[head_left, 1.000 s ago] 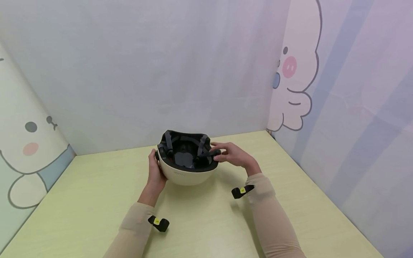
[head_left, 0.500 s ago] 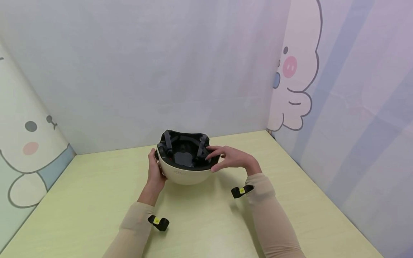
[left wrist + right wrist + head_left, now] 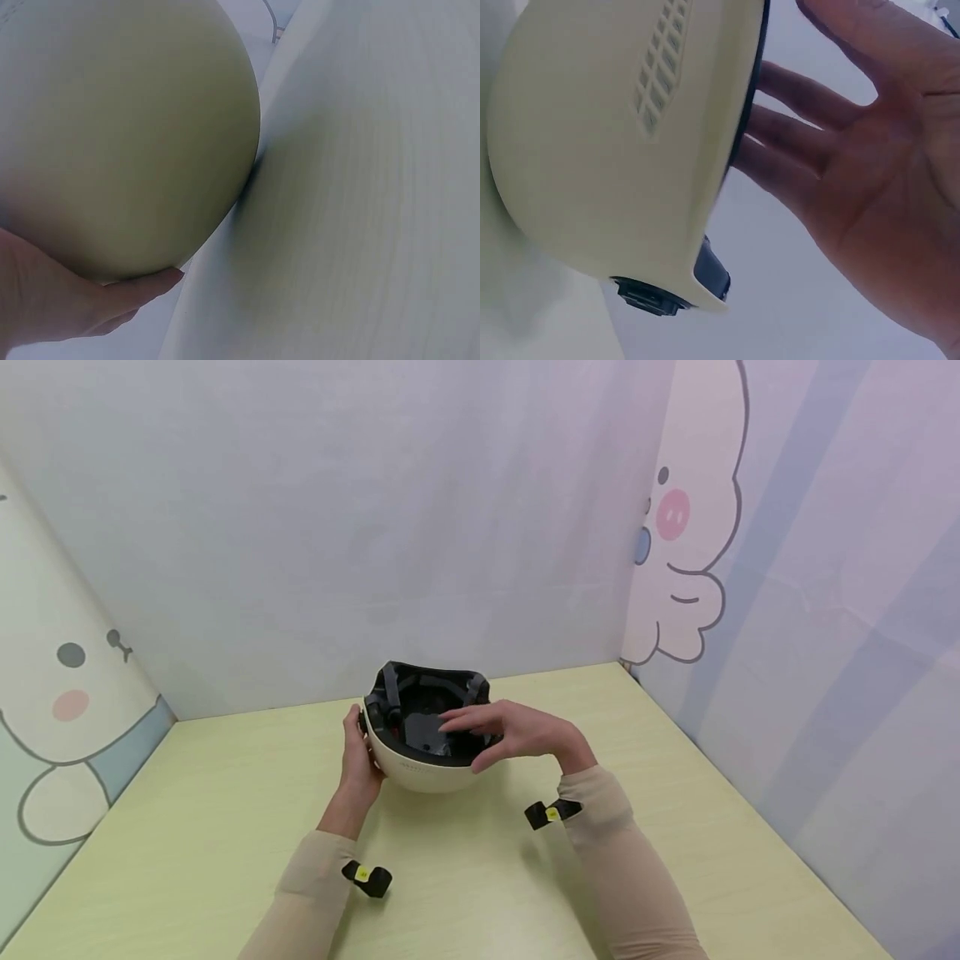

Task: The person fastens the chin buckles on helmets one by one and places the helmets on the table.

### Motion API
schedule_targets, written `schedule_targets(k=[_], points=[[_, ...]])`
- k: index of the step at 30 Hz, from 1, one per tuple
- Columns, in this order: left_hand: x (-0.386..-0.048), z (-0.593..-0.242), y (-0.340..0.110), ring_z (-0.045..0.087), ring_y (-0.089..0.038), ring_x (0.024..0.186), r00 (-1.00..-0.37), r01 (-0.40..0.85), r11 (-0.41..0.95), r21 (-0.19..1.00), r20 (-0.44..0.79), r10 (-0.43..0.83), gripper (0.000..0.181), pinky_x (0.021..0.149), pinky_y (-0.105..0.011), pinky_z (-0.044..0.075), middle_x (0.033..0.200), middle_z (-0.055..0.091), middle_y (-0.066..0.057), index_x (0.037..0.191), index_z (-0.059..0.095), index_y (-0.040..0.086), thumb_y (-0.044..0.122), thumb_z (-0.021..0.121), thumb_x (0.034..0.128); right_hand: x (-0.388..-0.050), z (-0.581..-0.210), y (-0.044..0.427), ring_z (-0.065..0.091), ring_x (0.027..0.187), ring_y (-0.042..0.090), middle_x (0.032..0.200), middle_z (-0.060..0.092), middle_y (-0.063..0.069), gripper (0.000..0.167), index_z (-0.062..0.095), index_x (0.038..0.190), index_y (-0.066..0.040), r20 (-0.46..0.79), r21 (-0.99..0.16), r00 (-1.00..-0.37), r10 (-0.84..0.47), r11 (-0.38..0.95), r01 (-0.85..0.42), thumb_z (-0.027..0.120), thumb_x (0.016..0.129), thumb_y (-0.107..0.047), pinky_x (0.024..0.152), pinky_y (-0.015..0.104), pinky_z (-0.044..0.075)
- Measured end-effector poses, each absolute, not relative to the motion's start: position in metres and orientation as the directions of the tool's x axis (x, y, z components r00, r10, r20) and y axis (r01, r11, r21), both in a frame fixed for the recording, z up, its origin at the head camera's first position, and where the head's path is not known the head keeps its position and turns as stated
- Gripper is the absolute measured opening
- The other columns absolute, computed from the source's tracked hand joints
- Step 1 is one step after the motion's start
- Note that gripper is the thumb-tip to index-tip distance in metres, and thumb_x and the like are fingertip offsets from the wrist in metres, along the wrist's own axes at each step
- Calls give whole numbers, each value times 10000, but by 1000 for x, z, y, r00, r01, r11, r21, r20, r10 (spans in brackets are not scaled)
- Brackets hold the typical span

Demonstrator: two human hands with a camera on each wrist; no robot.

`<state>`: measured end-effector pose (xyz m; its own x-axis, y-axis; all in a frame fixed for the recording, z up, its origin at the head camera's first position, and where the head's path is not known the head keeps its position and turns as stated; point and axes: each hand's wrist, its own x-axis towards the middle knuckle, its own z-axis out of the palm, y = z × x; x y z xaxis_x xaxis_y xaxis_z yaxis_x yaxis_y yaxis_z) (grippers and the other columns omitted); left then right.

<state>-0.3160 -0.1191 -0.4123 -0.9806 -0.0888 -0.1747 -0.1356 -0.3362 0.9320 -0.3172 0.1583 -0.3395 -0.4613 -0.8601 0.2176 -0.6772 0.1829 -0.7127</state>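
Note:
A cream helmet [image 3: 423, 777] lies upside down on the table, its black-padded inside facing up and grey straps [image 3: 392, 687] along the inner wall. My left hand [image 3: 362, 768] holds the shell at its left side; in the left wrist view its fingers lie under the curved shell [image 3: 127, 135]. Over the opening's right part hovers my right hand [image 3: 521, 731], fingers spread and nothing gripped. In the right wrist view those fingers [image 3: 802, 142] pass behind the helmet rim, so their tips are hidden. Vent slots [image 3: 660, 67] and a black side fitting [image 3: 649, 296] show there.
The pale yellow-green table [image 3: 225, 802] runs back to a plain light curtain [image 3: 360, 527]. Cartoon-printed curtains [image 3: 682, 543] stand at both sides. Each sleeve carries a small black wrist camera [image 3: 367, 878].
My right hand has let go of a dark strap at the helmet's right rim, spread its fingers and moved left over the opening. The left hand keeps its hold.

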Motion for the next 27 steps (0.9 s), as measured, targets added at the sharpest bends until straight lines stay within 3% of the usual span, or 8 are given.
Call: schedule_targets(k=[4, 9, 14, 18, 24, 27], points=[[-316, -413, -119, 413, -204, 1202, -982, -142, -340, 930, -175, -69, 816, 952, -398, 336, 1447, 391, -118, 1528, 372, 258, 785, 326, 906, -317, -342, 151, 416, 1403, 226, 1520, 445, 155, 419, 642, 1330, -39, 193, -774, -372, -908, 93, -627, 721, 920, -69, 1018, 461, 462], [-316, -412, -120, 392, -221, 1257, -985, -141, -347, 927, -167, -48, 821, 985, -419, 313, 1457, 386, -134, 1537, 349, 262, 787, 322, 906, -315, -341, 149, 475, 1359, 262, 1472, 501, 164, 295, 703, 1252, -54, 184, -728, -315, -931, 86, -680, 670, 959, -54, 941, 330, 509], [-316, -412, -121, 363, -237, 1326, -988, -129, -350, 928, -152, -39, 818, 1041, -450, 285, 1492, 385, -135, 1530, 366, 243, 777, 331, 912, -310, -336, 145, 496, 1338, 163, 1440, 541, 130, 238, 742, 1201, -97, 160, -660, -331, -930, 149, -736, 644, 984, -95, 950, 273, 489], [-316, -412, -121, 312, -242, 1380, -990, -121, -350, 929, -140, -30, 830, 1086, -485, 243, 1544, 347, -131, 1542, 353, 226, 770, 336, 915, -303, -332, 141, 507, 1321, 128, 1423, 557, 123, 233, 750, 1185, -99, 132, -638, -348, -928, 189, -747, 606, 1004, -85, 860, 237, 489], [-317, -412, -123, 278, -256, 1406, -990, -120, -350, 929, -136, -23, 844, 1119, -524, 199, 1555, 325, -140, 1544, 333, 205, 765, 349, 913, -295, -327, 138, 514, 1305, 102, 1417, 571, 73, 298, 733, 1229, -126, 101, -591, -364, -926, 238, -771, 728, 932, -142, 901, 243, 493], [-318, -413, -123, 258, -261, 1419, -990, -122, -354, 927, -139, -22, 851, 1124, -530, 189, 1571, 300, -138, 1553, 315, 203, 763, 353, 913, -293, -325, 135, 517, 1301, 98, 1392, 592, 65, 330, 732, 1227, -122, 102, -571, -373, -922, 253, -781, 753, 899, -89, 891, 264, 510]])
